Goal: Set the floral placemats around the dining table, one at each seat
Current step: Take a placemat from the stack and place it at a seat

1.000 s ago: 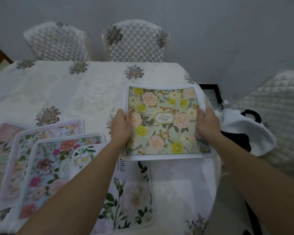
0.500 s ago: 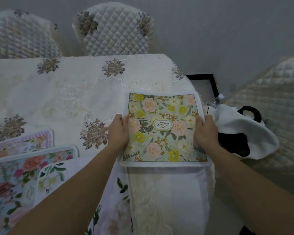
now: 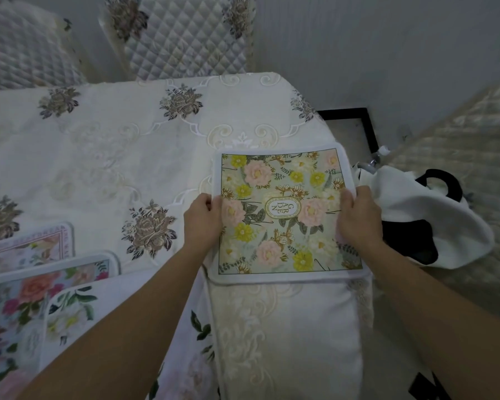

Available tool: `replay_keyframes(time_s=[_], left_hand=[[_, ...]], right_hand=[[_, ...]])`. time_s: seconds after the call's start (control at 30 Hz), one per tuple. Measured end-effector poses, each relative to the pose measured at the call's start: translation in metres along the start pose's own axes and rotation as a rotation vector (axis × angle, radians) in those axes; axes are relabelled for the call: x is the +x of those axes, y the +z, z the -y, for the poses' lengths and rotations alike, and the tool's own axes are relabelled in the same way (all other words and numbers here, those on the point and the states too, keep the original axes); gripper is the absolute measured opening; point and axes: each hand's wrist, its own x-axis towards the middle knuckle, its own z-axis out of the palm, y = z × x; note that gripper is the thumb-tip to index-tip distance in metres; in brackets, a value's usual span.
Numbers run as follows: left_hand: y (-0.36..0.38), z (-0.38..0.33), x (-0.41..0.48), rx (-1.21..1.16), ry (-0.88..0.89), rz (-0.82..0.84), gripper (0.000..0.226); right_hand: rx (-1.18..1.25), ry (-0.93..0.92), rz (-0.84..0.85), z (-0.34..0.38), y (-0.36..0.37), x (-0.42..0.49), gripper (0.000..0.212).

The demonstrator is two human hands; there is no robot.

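A green floral placemat (image 3: 283, 180) with pink and yellow flowers and a "GARDEN" label lies at the right end of the dining table (image 3: 104, 157), near its corner. My left hand (image 3: 204, 223) grips its left edge and my right hand (image 3: 358, 219) grips its right edge. Several other floral placemats overlap at the lower left: a pink-bordered one (image 3: 32, 246), one with orange and pink roses (image 3: 15, 307) and a white one with green leaves (image 3: 75, 310), partly hidden under my left forearm.
Two quilted chairs (image 3: 185, 39) stand behind the table's far side and another (image 3: 459, 145) at the right end. A white and black bag (image 3: 433, 215) lies on that right chair's seat. A black frame (image 3: 367, 122) sits on the floor by the wall.
The green placemat has shifted toward the table's right end in both hands, and the view has moved right, so the stack at the left shows less.
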Motion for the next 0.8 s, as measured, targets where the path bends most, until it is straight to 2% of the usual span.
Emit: replay_keyframes(time_s=[0.2, 0.5, 0.8], left_hand=[[-0.006, 0.005, 0.006, 0.145, 0.068, -0.051, 0.033], [-0.014, 0.005, 0.004, 0.108, -0.010, -0.020, 0.025], [-0.023, 0.006, -0.003, 0.123, 0.001, 0.049, 0.021]], right_hand=[[-0.036, -0.014, 0.010, -0.003, 0.002, -0.005, 0.032], [-0.013, 0.014, 0.032, -0.007, -0.003, -0.008, 0.026], [-0.020, 0.036, 0.045, -0.016, -0.009, -0.012, 0.022]])
